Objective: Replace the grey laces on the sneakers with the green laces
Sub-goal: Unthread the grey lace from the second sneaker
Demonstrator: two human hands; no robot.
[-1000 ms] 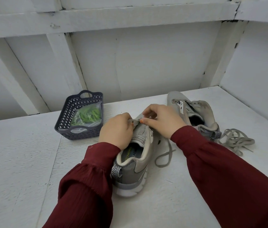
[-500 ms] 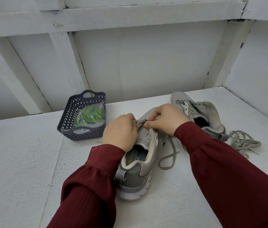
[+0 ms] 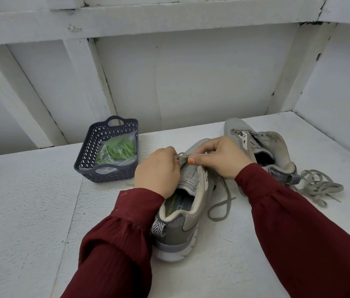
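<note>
Grey flat lace (image 3: 183, 157) stretched crosswise over the near grey mesh sneaker's (image 3: 182, 216) toe end
Left hand (image 3: 158, 171) and right hand (image 3: 219, 158) both pinch it, almost touching; loose tail (image 3: 225, 201) trails right, so right hand's probably the puller.

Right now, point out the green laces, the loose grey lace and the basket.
green laces (image 3: 122, 148), head view: green bundle inside clear bag.
loose grey lace (image 3: 317, 186), head view: middle of tangle.
basket (image 3: 89, 148), head view: left lattice wall.

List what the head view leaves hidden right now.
- near sneaker, head view: left hand and right hand cover the eyelets; how much grey lace is threaded is unclear.
- green laces: bagged inside the basket, count unreadable.
- far sneaker: partly behind the right hand.
</note>
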